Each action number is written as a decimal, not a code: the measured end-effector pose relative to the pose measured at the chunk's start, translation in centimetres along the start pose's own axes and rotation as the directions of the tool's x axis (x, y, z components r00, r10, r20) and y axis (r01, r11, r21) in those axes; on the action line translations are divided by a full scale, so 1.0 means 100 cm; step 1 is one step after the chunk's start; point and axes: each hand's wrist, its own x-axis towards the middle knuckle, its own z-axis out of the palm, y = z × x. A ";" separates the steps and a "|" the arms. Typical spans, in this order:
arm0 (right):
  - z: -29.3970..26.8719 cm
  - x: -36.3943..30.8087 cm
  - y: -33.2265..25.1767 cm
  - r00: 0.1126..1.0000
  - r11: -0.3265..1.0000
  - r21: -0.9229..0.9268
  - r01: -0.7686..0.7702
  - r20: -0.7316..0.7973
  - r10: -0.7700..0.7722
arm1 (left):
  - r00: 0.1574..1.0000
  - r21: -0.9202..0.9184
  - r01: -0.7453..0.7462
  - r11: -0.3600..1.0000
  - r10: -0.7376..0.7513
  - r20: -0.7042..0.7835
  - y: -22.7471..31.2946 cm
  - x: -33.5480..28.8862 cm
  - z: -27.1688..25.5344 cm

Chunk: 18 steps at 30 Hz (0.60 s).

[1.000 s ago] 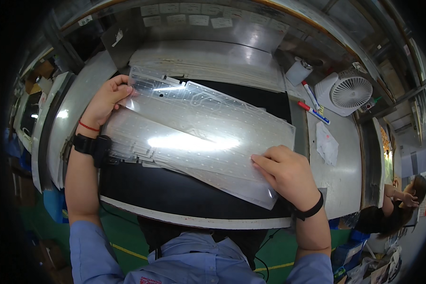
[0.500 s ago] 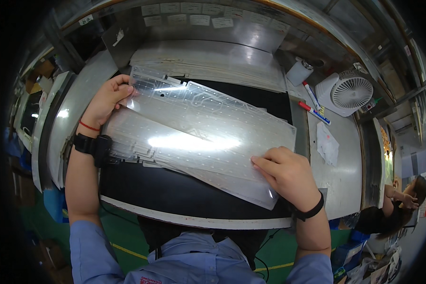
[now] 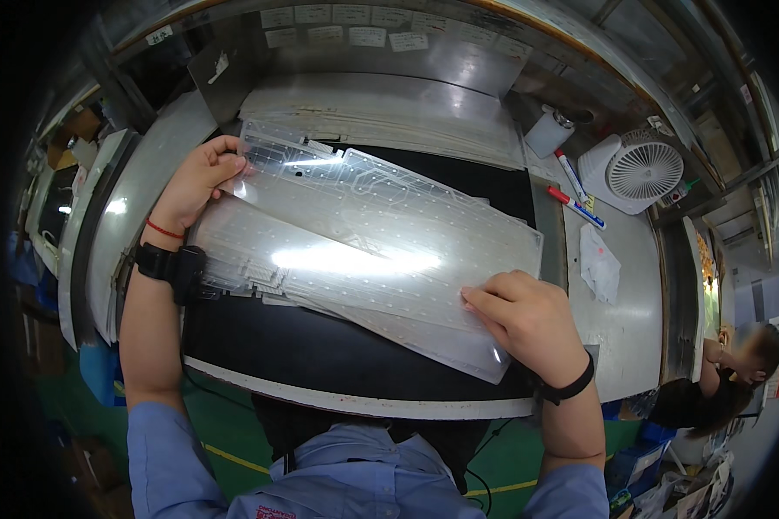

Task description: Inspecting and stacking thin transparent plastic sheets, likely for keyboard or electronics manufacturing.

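Note:
A thin, clear plastic sheet (image 3: 433, 208) with printed circuit-like lines and rows of small dots lies tilted across the bench. My left hand (image 3: 206, 177) pinches its upper left corner between thumb and fingers. At the sheet's lower right, my right hand (image 3: 528, 316) has thumb and fingertips pressed together on its surface or edge; the exact grip is partly hidden. Beneath it lies a stack of similar clear sheets (image 3: 234, 255), turned at another angle, with uneven left edges. A bright glare streak crosses the middle of the top sheet.
Under the sheets is a black mat (image 3: 277, 342). A metal stack (image 3: 381, 108) stands behind. On the right are a white fan (image 3: 640, 169), a bottle (image 3: 548, 134), red and blue markers (image 3: 576, 208) and a crumpled white cloth (image 3: 599, 264). Another person (image 3: 723, 381) is at far right.
My hands and the sheet stay almost still. At far right, the other person's head and arm have shifted position.

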 end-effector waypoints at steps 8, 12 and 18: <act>0.000 0.000 0.001 1.000 1.000 -0.001 0.005 0.005 -0.005 | 1.000 0.005 0.006 1.000 -0.006 -0.008 -0.001 0.001 -0.001; 0.000 0.000 0.000 1.000 1.000 0.003 0.001 0.004 -0.001 | 1.000 0.010 0.010 1.000 -0.010 -0.014 -0.001 0.001 -0.001; 0.000 -0.001 0.001 1.000 1.000 0.007 0.004 0.005 -0.004 | 1.000 -0.002 -0.001 1.000 0.001 0.009 -0.001 0.001 -0.001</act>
